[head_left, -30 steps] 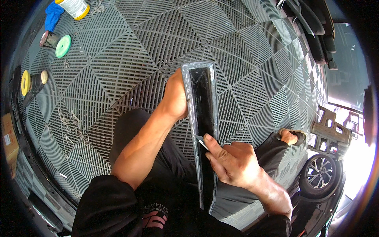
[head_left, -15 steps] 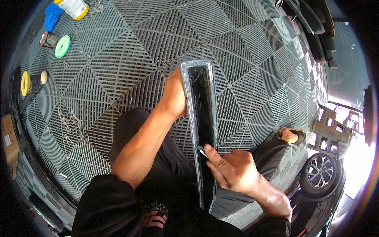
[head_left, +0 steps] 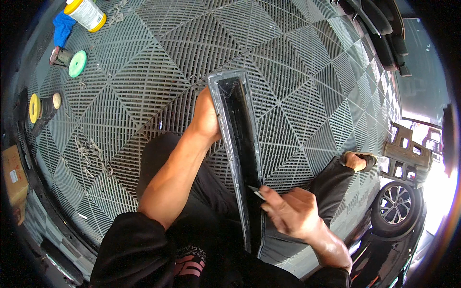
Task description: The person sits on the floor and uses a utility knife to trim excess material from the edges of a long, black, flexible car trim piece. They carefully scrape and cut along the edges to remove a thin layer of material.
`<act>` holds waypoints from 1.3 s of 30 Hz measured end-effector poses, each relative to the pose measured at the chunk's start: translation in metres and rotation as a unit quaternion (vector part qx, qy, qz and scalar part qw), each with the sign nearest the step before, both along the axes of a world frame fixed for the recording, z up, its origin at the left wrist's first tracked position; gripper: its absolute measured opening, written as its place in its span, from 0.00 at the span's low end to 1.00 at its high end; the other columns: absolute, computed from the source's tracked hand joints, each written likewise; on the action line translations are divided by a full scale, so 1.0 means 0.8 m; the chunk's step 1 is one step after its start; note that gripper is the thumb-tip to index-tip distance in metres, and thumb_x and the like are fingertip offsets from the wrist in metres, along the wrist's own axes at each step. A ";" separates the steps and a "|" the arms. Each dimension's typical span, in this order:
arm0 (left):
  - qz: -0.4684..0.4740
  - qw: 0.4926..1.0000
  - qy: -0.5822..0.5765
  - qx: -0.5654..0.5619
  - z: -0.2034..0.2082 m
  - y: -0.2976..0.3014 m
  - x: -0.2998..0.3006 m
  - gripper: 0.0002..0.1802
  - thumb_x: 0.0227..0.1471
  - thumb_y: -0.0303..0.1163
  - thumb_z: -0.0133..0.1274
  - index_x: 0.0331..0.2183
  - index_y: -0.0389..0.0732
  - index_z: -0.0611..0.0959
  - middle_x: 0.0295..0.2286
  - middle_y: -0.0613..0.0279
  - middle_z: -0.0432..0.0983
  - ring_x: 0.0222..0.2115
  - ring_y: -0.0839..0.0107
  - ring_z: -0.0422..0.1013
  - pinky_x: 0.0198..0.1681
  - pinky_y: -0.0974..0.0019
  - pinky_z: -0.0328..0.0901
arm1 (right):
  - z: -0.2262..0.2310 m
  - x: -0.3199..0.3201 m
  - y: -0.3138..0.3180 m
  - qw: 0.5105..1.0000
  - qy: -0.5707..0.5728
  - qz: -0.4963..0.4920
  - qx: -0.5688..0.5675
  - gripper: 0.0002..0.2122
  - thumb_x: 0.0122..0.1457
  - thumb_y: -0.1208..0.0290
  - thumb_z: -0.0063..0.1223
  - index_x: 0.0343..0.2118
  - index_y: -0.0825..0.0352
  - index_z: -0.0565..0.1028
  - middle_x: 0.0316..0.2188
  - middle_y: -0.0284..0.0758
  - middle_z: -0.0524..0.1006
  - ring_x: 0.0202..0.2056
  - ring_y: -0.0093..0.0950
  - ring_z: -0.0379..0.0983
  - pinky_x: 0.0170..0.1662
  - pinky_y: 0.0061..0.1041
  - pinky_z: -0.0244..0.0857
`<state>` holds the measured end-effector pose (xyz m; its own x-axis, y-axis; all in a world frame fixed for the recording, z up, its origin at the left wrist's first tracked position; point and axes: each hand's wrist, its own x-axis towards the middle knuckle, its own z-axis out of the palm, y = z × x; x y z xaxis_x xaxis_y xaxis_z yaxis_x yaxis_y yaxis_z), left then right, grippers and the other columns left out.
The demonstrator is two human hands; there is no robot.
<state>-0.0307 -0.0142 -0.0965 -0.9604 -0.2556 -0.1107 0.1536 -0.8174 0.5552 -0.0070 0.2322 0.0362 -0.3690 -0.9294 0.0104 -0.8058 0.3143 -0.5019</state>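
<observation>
A long, narrow black trough-shaped part (head_left: 238, 139) stretches from above the middle of the picture down toward my lap, its hollow side facing up. Its rim carries a worn grey band. My left hand (head_left: 207, 117) grips its far end from the left side, with most of the fingers hidden behind it. Between the thumb and fingers of my right hand (head_left: 294, 211) is a small thin blade-like tool (head_left: 256, 191) with a dark tip and a pale body. That tip lies over the hollow, close to the right rim. Slight blur covers the right fingers.
Grey slatted floor tiles (head_left: 192, 43) surround my crossed legs. At left lie a polisher with a green pad (head_left: 78, 63), another with a yellow pad (head_left: 35, 108), a white-yellow bottle (head_left: 86, 15), a blue cloth (head_left: 64, 29) and a cardboard box (head_left: 14, 177). A brown step stool (head_left: 408, 151) and car wheel (head_left: 395, 204) stand at right.
The trough's far end has swung a little to the left. My right hand has moved slightly down toward me, and the tool's tip has shifted from the left rim toward the right one.
</observation>
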 end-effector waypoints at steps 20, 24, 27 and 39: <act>0.125 0.975 -0.164 -0.086 0.048 0.040 0.005 0.23 0.67 0.49 0.40 0.37 0.40 0.79 0.30 0.61 0.77 0.27 0.72 0.74 0.28 0.67 0.70 | -0.075 0.030 0.004 0.670 -0.553 -0.411 -0.276 0.29 0.47 0.73 0.73 0.53 0.67 0.72 0.33 0.31 0.78 0.32 0.19 0.74 0.37 0.19 0.70; -0.023 0.944 -0.164 -0.286 0.076 0.039 0.086 0.21 0.65 0.49 0.46 0.38 0.38 0.77 0.32 0.63 0.78 0.29 0.73 0.74 0.32 0.69 0.70 | -0.064 0.036 0.005 0.680 -0.533 -0.418 -0.281 0.28 0.48 0.74 0.72 0.53 0.67 0.72 0.31 0.31 0.78 0.30 0.18 0.74 0.36 0.18 0.70; -0.052 0.908 -0.116 -0.400 0.102 0.061 0.115 0.12 0.54 0.30 0.64 0.38 0.36 0.78 0.31 0.64 0.79 0.30 0.78 0.74 0.33 0.73 0.70 | -0.066 0.041 0.005 0.683 -0.529 -0.416 -0.284 0.27 0.49 0.74 0.72 0.52 0.68 0.73 0.31 0.31 0.78 0.30 0.18 0.74 0.35 0.18 0.70; -0.040 0.644 -0.137 -0.751 0.161 0.053 0.116 0.12 0.60 0.33 0.57 0.32 0.32 0.82 0.22 0.64 0.79 0.22 0.78 0.73 0.28 0.71 0.69 | -0.066 0.038 0.015 0.692 -0.506 -0.423 -0.292 0.28 0.48 0.71 0.73 0.52 0.69 0.73 0.30 0.32 0.77 0.30 0.19 0.73 0.36 0.20 0.70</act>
<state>0.0622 0.0284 0.0323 -0.9744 -0.2218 0.0359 -0.1270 0.6755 0.7263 0.0236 0.2445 -0.0170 -0.8721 -0.3227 -0.3679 0.3999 -0.0366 -0.9158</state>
